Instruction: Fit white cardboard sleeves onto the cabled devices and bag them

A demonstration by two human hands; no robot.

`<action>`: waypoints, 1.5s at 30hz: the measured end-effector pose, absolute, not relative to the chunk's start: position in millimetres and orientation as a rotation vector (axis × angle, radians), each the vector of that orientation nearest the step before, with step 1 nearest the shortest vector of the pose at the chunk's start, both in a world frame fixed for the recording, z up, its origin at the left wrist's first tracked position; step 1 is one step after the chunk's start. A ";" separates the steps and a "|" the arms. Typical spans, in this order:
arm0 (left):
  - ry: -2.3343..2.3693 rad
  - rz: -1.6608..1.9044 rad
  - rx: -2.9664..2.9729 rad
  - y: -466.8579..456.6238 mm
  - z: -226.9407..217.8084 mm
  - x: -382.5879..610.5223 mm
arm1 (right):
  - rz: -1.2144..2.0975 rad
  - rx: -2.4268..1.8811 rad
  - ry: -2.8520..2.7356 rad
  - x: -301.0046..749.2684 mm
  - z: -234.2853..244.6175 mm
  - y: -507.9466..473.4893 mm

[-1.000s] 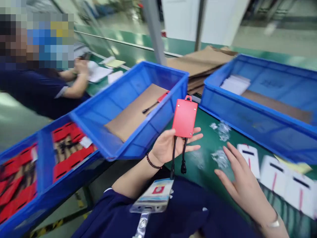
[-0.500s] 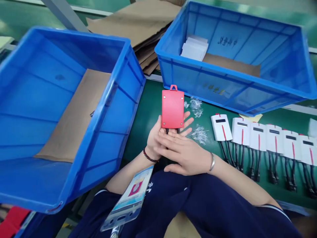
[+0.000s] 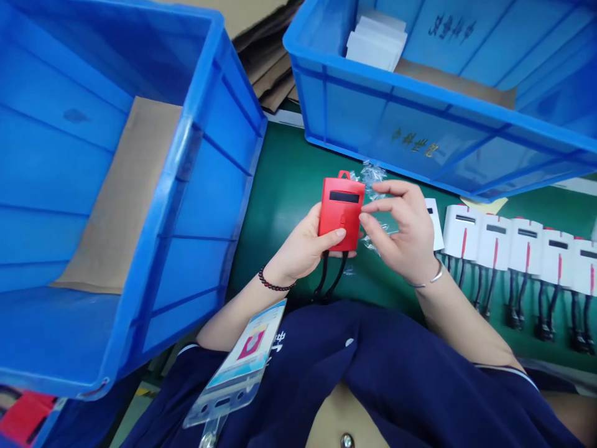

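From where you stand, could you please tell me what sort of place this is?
Probably a factory assembly or packing bench: blue crates lined with cardboard, a row of identical white units with black cables on the green mat, and a red unit in the left hand.

We are holding the red module (image 3: 340, 211) upright in our left hand (image 3: 303, 249) above the green bench (image 3: 289, 180); its dark window slot is facing us, a small loop topping it, two black cables (image 3: 326, 280) dangling below.
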State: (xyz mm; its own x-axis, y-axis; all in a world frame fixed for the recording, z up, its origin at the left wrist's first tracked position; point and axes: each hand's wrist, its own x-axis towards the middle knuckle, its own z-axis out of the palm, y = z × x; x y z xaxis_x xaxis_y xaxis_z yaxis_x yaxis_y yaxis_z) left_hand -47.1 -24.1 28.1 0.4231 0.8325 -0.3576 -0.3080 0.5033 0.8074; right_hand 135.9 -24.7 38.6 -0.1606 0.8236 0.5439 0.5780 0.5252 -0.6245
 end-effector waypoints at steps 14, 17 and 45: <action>1.058 0.641 1.166 -30.3 45.4 -33.7 | 0.817 -1.191 -1.819 142.6 51.8 1.8; 1.095 0.639 1.230 -31.5 49.0 -31.3 | 0.858 -1.190 -1.780 145.8 54.7 2.5; 1.100 0.531 1.387 -30.7 42.2 -24.9 | 0.829 -1.236 -1.779 157.4 59.6 1.6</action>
